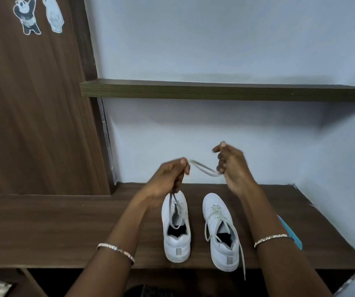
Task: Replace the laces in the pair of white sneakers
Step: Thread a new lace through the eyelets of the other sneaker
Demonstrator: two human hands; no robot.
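Note:
Two white sneakers stand side by side on the dark wooden desk (54,228), toes toward the wall. The left sneaker (176,230) has a white lace (202,168) rising from its upper eyelets. My left hand (168,176) grips that lace above the shoe. The lace runs on to my right hand (230,163), which pinches its far end, held higher and to the right. The right sneaker (221,234) is laced, and its loose lace ends trail over the desk's front edge.
A wooden shelf (226,92) crosses the pale wall above the desk. A tall brown cabinet panel (33,103) with two bear stickers (37,16) stands at the left. A blue flat object (290,234) lies at the desk's right side, beside my right forearm.

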